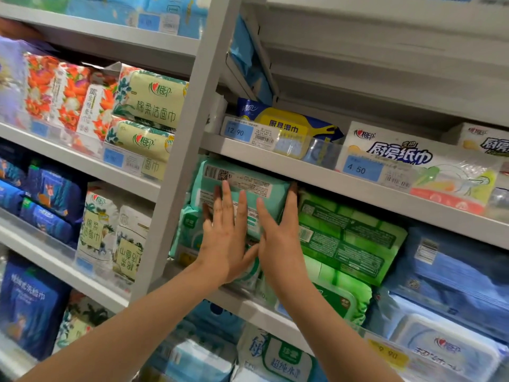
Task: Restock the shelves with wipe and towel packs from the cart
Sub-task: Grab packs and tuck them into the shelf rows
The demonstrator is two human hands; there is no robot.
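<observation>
A teal wipe pack point(242, 177) with a barcode label on its face lies on top of a stack of teal packs in the middle shelf bay, just under the shelf above. My left hand point(225, 232) presses flat against its face with straight fingers. My right hand point(278, 232) lies along the pack's right side, fingers straight and reaching up its edge. The two hands sit side by side, thumbs nearly touching. The cart is out of view.
Green wipe packs point(349, 238) sit right of the teal stack, blue packs point(454, 268) further right. A grey upright post point(187, 150) borders the bay on the left. Kitchen towel packs point(407, 158) fill the shelf above, more wipes point(278, 357) the shelf below.
</observation>
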